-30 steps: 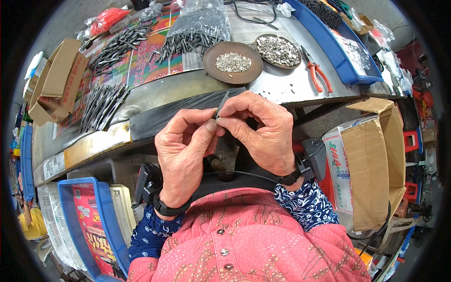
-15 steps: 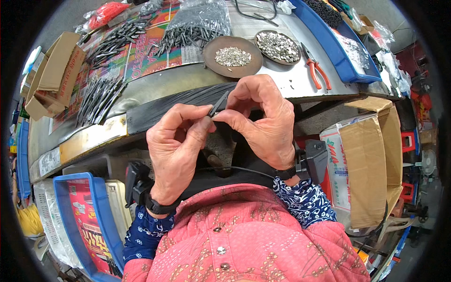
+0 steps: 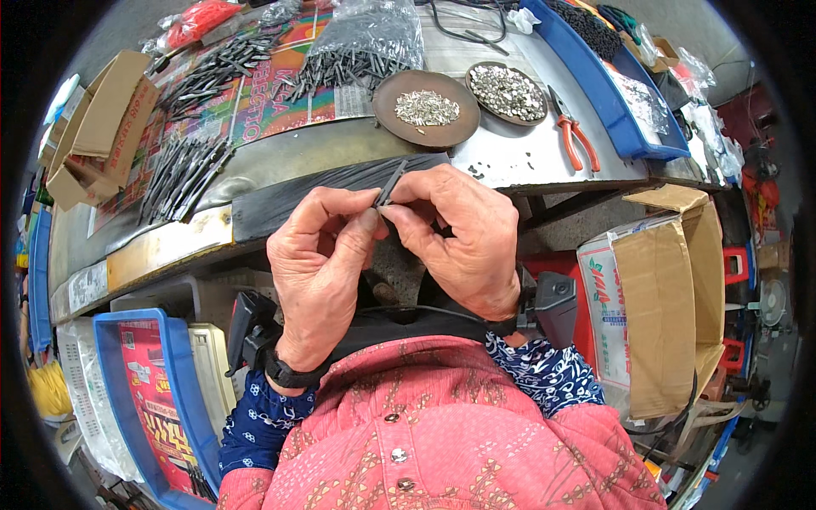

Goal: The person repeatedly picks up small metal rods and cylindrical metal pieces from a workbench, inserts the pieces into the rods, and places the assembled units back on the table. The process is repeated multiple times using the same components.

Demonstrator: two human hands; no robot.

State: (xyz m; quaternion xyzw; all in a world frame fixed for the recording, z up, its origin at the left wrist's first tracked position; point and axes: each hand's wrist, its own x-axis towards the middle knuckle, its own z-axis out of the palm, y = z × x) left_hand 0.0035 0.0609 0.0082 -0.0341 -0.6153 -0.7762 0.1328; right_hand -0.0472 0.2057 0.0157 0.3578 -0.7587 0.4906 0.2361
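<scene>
Just past the table's front edge, both hands meet at a thin dark strip (image 3: 393, 181) that slants up and to the right. My left hand (image 3: 316, 263) pinches its lower end between thumb and forefinger. My right hand (image 3: 463, 242) closes thumb and forefinger on the strip from the other side, fingertips almost touching the left ones. Any small part between the fingertips is hidden. Beyond the hands, a brown dish (image 3: 391, 92) holds small silvery pieces, and a second dish (image 3: 508, 92) holds round metal bits. Red-handled pliers (image 3: 578, 140) lie right of the dishes.
Bundles of dark strips (image 3: 183, 180) lie on the table's left, near an open carton (image 3: 106, 127). A plastic bag (image 3: 374, 38) of black pieces sits at the back. Blue trays stand at far right (image 3: 625, 110) and lower left (image 3: 170, 382). Another carton (image 3: 663, 306) stands at my right.
My right hand has come down and left, its fingertips moving onto the strip. The left hand has hardly moved and keeps its pinch.
</scene>
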